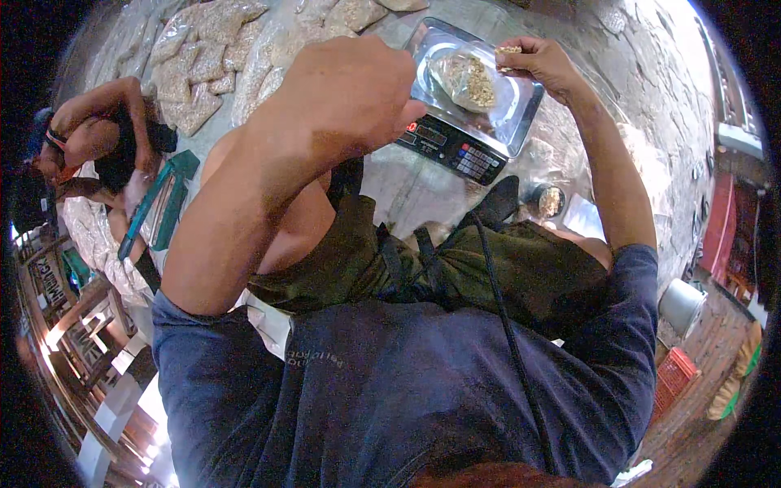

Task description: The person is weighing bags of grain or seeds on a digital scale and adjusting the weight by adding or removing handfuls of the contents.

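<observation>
A digital scale (448,146) with a shiny metal pan (515,131) sits on the floor before me. On its pan lies a clear plastic bag (467,79) partly filled with tan, grain-like pieces. At the pan's far right corner, my right hand (543,64) pinches a small amount of similar tan pieces (507,53) between thumb and fingers. My left hand (357,91) hangs by the pan's left side with its back towards me. Its fingers curl out of sight, so whether they hold anything is hidden.
Filled clear bags (195,61) lie heaped at the far left. A crouching person (97,134) is at the left, near a teal bag sealer (161,201). To my right are a dark bowl (549,201) of tan pieces, a metal pot (682,308) and a red crate (674,375).
</observation>
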Demonstrator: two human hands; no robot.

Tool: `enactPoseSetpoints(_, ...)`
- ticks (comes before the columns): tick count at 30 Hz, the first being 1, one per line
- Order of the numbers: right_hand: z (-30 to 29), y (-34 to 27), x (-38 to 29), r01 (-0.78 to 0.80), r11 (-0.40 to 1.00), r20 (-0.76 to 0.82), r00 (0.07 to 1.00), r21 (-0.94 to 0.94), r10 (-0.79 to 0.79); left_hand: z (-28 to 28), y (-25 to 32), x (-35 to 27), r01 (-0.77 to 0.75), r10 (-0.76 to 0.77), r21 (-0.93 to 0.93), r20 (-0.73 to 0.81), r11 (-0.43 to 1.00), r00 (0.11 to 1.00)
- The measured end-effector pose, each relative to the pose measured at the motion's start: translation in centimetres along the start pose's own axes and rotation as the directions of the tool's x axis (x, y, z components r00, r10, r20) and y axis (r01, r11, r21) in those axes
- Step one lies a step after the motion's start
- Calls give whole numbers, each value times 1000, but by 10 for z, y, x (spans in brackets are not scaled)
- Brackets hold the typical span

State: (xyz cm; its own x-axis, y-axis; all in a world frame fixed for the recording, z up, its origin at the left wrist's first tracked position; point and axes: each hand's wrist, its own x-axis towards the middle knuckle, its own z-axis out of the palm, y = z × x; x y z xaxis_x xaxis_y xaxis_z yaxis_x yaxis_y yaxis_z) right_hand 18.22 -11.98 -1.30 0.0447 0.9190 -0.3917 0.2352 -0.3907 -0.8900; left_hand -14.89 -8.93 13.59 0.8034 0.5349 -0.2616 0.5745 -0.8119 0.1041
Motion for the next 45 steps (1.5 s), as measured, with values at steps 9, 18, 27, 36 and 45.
enactPoseSetpoints(9, -1, 3, 7, -14, 999, 16, 1000, 43, 13, 0, -2, -3, -19, 19, -27, -24, 999, 1000)
enactPoseSetpoints(18, -34, -7, -45, 13, 986, -75, 997, 169, 0, 3, -7, -2, -69, 70, 14, -81, 998, 994)
enactPoseSetpoints(27, -73, 75, -176, -79, 911, -362, 901, 405, 239, -1, 1, 0, -98, 97, -5, -86, 995, 991)
enactPoseSetpoints(36, -64, 204, -244, -55, 809, -400, 849, 585, 347, -9, 7, -5, -46, 45, -89, -16, 995, 999)
enactPoseSetpoints(45, -16, 304, -236, -563, 788, -642, 705, -249, 301, -6, 16, 5, 31, -26, -87, 61, 996, 998)
